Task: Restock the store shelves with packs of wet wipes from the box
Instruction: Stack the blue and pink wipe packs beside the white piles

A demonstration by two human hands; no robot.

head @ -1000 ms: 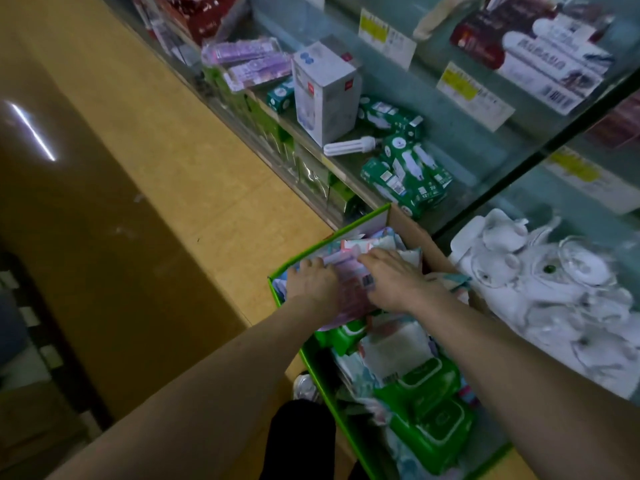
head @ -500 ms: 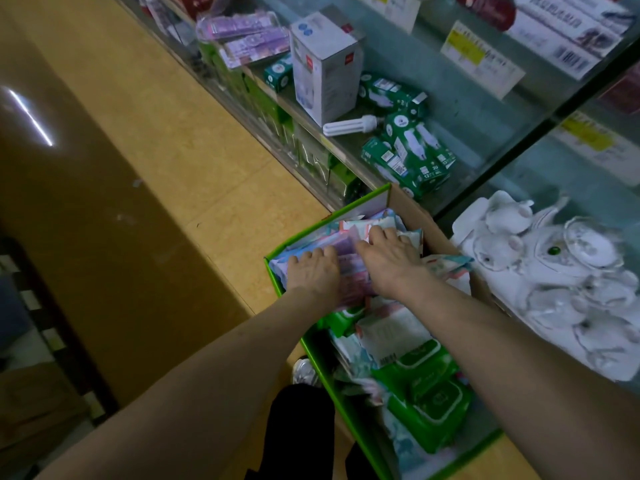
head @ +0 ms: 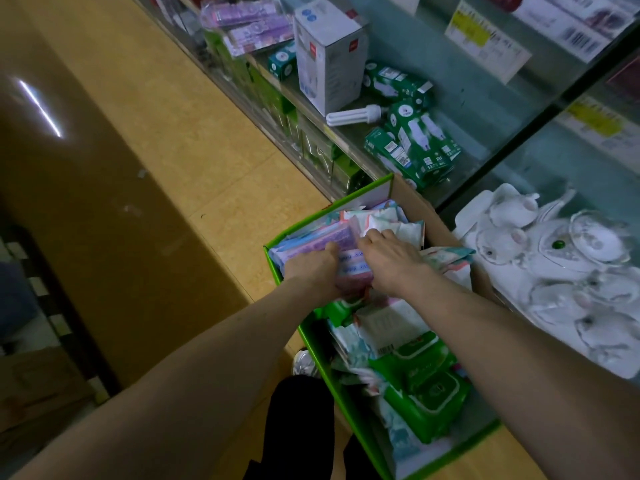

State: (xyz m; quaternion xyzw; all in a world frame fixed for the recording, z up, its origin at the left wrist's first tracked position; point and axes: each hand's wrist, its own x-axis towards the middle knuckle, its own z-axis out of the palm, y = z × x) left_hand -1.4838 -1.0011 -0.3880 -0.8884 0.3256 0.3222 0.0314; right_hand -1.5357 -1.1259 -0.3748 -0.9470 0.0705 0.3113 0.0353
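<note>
View from a head-worn camera, looking down in a dim shop aisle. Two bare forearms reach forward into an open green cardboard box [head: 300,220] that stands on the tan floor [head: 166,126], up against a low glass-fronted shelf [head: 313,114].

The left hand [head: 311,268] and the right hand [head: 389,259] close on a pink pack of wet wipes [head: 349,268] from either side. The pack lies at the far end of the box, on top of other soft packs. The left fingers curl round its left edge. The right fingers bend down over its far right corner and appear to pinch it, though their tips are hidden among the wrappers.

Nearer the camera, the box holds green wet wipe packs [head: 427,389] with flip lids, mixed with pale crumpled packs [head: 388,323].

On the shelf beyond the box lie green light bulb boxes [head: 417,145], a loose white bulb [head: 353,114] and a tall white carton [head: 329,53]. Purple packs [head: 249,27] lie further along. Yellow and white price labels [head: 485,39] hang on the shelf edge above.

To the right of the box, white wrapped glassware [head: 554,258] fills a lower shelf bay.

A dark trouser leg [head: 301,427] and a pale shoe [head: 304,363] show just left of the box.
</note>
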